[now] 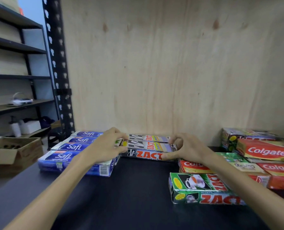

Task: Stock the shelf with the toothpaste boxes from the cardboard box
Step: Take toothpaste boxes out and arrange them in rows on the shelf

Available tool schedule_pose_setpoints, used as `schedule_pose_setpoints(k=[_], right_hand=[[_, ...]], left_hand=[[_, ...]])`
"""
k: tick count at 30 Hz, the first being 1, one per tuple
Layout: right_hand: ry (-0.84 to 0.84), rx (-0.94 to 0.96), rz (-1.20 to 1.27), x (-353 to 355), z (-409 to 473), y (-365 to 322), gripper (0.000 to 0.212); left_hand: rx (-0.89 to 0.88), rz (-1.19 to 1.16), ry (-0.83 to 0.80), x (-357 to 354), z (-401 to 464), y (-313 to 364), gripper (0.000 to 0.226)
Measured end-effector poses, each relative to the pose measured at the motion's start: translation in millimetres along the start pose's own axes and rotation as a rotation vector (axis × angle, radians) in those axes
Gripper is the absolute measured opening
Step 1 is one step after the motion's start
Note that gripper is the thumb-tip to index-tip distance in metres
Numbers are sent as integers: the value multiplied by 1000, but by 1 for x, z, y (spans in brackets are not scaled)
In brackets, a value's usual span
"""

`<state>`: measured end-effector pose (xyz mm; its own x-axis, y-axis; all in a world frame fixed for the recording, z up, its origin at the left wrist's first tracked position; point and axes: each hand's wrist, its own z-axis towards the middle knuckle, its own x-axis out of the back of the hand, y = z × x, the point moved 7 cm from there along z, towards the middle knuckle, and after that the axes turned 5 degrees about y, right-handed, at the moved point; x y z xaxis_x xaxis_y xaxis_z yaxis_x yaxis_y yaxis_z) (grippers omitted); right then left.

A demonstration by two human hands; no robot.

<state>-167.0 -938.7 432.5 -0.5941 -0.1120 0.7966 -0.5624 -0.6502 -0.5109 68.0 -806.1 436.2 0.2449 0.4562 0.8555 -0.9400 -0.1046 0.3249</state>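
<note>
Both hands (107, 146) (186, 149) grip ZACT box (152, 145).

Head view, looking forward and down, close over the shelf (138, 188)

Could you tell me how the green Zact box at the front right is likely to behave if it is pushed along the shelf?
The green Zact box is flat-sided, so it should slide, not roll. Its glossy wrap on the smooth dark shelf suggests little grip. It looks dented at the corners, so probably thin card that yields under pressure.
</note>
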Motion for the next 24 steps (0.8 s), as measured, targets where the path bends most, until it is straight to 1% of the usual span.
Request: schedule_pose_setpoints(k=[2,3,6,7,13,18,21,24], right_hand=[[18,7,-40,0,1,-2,67],[15,15,-69,0,2,-3,72],[-18,22,-116,-1,5,-7,81],[-21,18,-117,-2,6,-8,83],[19,4,-82,-7,11,-5,87],[65,24,-82,-9,10,-3,87],[97,45,-87,-7,8,-4,90],[111,73,-143,-6,7,-5,88]], left_hand=[[-4,39,10,-1,3,1,32],[7,45,7,-1,4,0,35],[53,38,-10,-2,7,-7,57],[68,28,-13,-2,7,-9,61],[146,-96,31,-2,8,-17,57],[131,-109,57,-1,6,-14,58],[95,-166,58,-1,4,-11,62],[83,-225,73,-2,1,-9,66]])
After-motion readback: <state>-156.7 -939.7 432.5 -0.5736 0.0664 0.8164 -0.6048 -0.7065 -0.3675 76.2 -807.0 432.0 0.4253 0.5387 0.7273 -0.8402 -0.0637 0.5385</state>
